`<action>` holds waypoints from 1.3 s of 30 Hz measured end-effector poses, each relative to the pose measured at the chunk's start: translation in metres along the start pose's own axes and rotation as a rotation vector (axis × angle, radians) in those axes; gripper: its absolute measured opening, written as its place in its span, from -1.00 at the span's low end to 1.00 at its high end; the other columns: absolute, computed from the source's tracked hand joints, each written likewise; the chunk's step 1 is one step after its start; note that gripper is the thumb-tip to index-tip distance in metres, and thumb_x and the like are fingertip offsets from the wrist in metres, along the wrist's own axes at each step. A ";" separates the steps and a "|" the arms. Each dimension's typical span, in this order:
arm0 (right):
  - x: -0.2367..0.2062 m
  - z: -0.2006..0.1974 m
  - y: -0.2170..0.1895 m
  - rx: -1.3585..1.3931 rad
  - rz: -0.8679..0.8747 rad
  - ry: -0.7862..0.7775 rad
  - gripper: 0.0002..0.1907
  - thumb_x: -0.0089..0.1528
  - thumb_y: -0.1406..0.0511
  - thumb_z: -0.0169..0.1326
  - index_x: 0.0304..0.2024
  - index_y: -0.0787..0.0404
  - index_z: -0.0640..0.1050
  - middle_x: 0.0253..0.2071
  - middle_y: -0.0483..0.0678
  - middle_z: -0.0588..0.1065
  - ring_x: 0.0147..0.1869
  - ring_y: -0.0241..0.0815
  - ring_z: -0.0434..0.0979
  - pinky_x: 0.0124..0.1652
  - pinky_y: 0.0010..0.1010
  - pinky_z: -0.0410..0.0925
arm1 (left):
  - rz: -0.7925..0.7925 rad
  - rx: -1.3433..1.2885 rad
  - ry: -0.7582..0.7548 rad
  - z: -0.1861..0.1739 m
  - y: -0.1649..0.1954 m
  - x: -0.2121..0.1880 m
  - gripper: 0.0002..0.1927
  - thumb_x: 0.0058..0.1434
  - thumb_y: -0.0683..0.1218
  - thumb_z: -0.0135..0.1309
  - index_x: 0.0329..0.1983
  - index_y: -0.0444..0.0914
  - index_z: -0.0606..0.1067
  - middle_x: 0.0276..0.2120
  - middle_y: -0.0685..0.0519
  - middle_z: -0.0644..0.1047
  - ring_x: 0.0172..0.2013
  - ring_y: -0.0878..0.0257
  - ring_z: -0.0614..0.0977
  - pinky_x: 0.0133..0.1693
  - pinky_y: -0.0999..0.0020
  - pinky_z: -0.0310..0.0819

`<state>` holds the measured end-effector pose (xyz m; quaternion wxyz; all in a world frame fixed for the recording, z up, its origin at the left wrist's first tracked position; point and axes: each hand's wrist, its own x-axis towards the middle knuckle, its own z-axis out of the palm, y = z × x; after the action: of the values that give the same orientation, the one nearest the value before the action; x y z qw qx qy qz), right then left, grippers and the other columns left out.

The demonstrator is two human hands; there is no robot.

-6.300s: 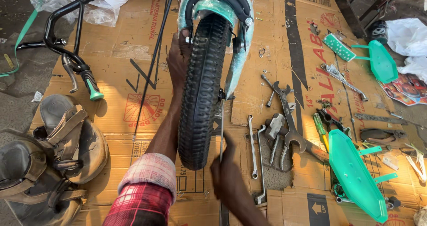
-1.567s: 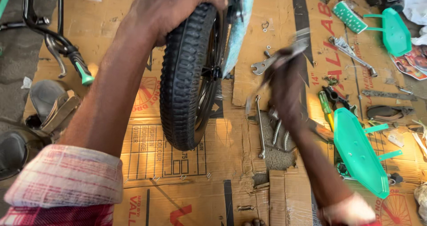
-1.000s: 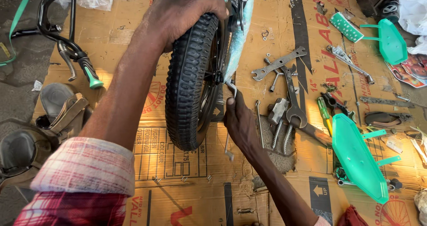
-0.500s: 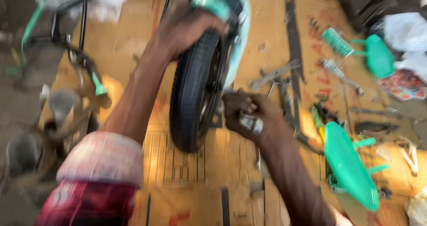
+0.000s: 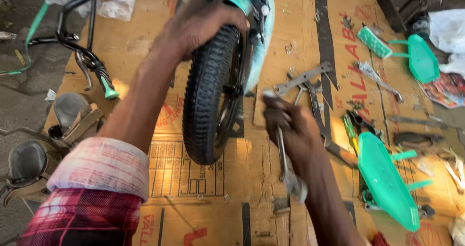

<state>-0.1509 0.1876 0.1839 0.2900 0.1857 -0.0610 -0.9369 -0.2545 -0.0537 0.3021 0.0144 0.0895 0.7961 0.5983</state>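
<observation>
While left hand grips knobby black tyre upright; right hand fingers closed round steel spanner.

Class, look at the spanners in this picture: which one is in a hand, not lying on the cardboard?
The long spanner gripped in the right hand, beside the tyre. The other spanners lie loose on the cardboard, untouched.

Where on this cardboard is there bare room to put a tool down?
Barest is the cardboard below the black wheel, between the plaid sleeve and the right hand holding a spanner. Another free patch lies between the handlebar and the wheel. Right of the wheel is crowded: loose wrenches, pliers and green plastic parts.
</observation>
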 end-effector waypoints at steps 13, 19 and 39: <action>0.054 -0.066 0.033 -1.568 -0.840 0.122 -0.54 0.47 0.02 -0.25 -0.08 0.26 0.46 -0.56 -0.18 0.21 -0.50 -0.36 0.17 -0.45 -0.43 0.22 | 0.070 0.036 0.071 0.000 -0.013 0.009 -0.19 -0.28 0.10 0.32 0.05 -0.33 0.40 -0.19 -0.14 0.59 -0.31 0.05 0.73 -0.28 0.11 0.69; 0.047 -0.048 0.015 -1.589 -0.609 0.153 -0.55 0.49 0.04 -0.24 -0.21 0.29 0.37 -0.54 -0.16 0.22 -0.49 -0.33 0.19 -0.46 -0.39 0.24 | 0.223 0.299 0.148 -0.001 -0.021 0.016 -0.21 -0.18 0.19 0.34 0.07 -0.33 0.51 -0.02 -0.15 0.42 -0.11 0.02 0.57 -0.24 0.00 0.54; 0.054 -0.003 0.022 -0.675 -0.073 0.413 -0.76 0.39 0.33 -0.26 -0.36 0.08 0.38 -0.63 -0.29 0.16 -0.66 -0.43 -0.02 -0.71 -0.58 -0.09 | 0.462 0.090 0.117 -0.006 -0.016 0.009 -0.18 -0.14 0.06 0.33 0.10 -0.50 0.32 -0.18 -0.21 0.59 -0.30 -0.01 0.68 -0.28 0.16 0.69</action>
<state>-0.1795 0.1391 0.1690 0.3074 0.2664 0.3166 -0.8569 -0.2664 -0.0617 0.2891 -0.1731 0.2350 0.7797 0.5539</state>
